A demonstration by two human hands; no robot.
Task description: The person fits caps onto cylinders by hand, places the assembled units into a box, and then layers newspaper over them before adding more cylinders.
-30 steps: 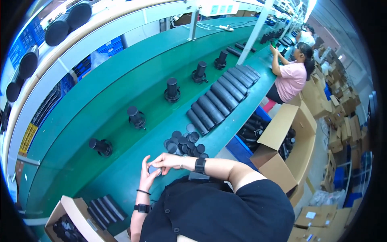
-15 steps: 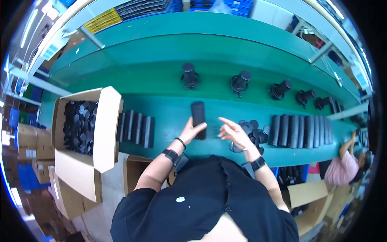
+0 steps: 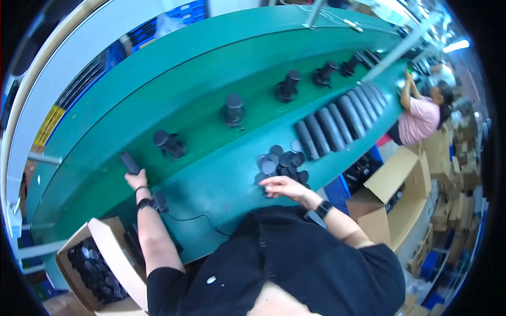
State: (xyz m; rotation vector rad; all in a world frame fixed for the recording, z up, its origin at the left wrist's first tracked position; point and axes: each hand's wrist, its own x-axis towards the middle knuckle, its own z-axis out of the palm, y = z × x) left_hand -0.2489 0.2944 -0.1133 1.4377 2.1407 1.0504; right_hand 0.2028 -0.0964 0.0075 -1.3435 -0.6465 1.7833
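My left hand (image 3: 136, 180) is stretched out to the left and grips a black cylindrical part (image 3: 129, 162), holding it over the green conveyor belt (image 3: 211, 131) just left of an upright black part (image 3: 169, 144). My right hand (image 3: 284, 186) rests with fingers apart on the green table edge, at the near side of a pile of round black caps (image 3: 281, 163). It holds nothing that I can see. Both wrists wear black bands.
Several upright black parts (image 3: 233, 109) ride the belt in a line. A row of black tubes (image 3: 337, 118) lies to the right. An open carton of black caps (image 3: 92, 266) stands at lower left. Another person (image 3: 419, 113) works far right among cartons (image 3: 392, 195).
My view has swung left. My left hand has carried the black cylinder out from the table in front of me to the belt. My right hand stayed by the cap pile.
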